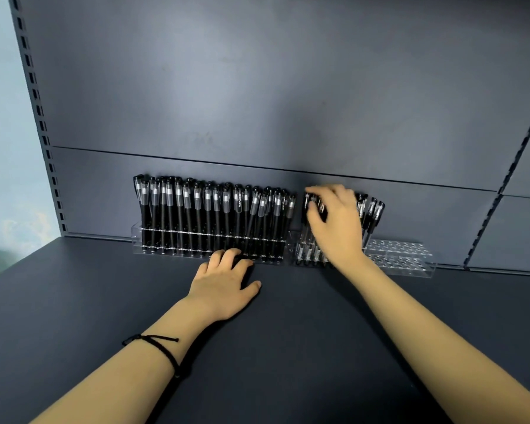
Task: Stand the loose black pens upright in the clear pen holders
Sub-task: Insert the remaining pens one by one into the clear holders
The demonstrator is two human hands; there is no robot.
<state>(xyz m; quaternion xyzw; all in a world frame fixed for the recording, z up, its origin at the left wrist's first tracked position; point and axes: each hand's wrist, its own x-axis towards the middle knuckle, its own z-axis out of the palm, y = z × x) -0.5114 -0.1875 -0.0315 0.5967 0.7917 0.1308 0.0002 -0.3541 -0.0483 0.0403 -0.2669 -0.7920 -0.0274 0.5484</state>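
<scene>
Two clear pen holders stand against the back panel. The left holder (138,240) is packed with several upright black pens (208,209). The right holder (410,258) carries black pens in its left half, and its right half shows bare holes. My right hand (337,221) reaches over the right holder, its thumb and fingers curled round the tops of some pens (314,203) there; it hides several of them. More pens (375,212) stand just right of it. My left hand (224,280) rests on the shelf, its fingertips touching the left holder's front.
The dark shelf surface (257,347) stretches toward me, with no loose pens seen on it. A slotted upright (40,123) runs along the left edge, and another slanted one (514,166) at the right. The dark back panel (257,87) rises behind the holders.
</scene>
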